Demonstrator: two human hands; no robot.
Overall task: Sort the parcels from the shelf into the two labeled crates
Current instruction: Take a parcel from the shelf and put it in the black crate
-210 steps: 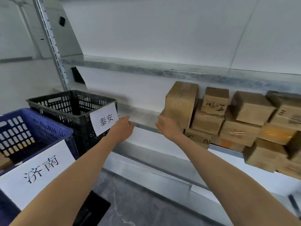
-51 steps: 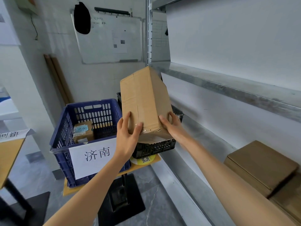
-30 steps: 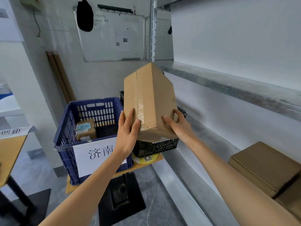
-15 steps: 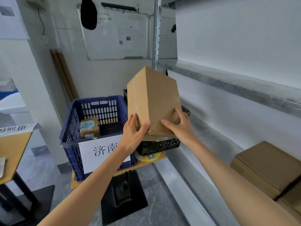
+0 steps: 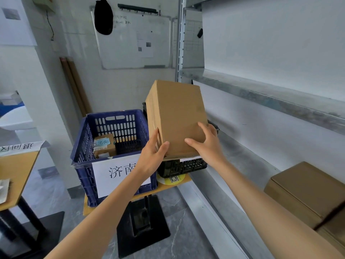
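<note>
Above the black crate (image 5: 183, 166), both hands grip the tilted box (image 5: 175, 116) at its lower end: left hand (image 5: 151, 157) round the left edge, right hand (image 5: 207, 144) clasping the right.

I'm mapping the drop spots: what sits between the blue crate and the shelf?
The black crate. It stands right beside the blue crate and against the shelf, mostly hidden behind the held box, as the head view shows.

"济南" on blue crate (image 5: 119, 126) label (image 5: 104, 176)
</note>
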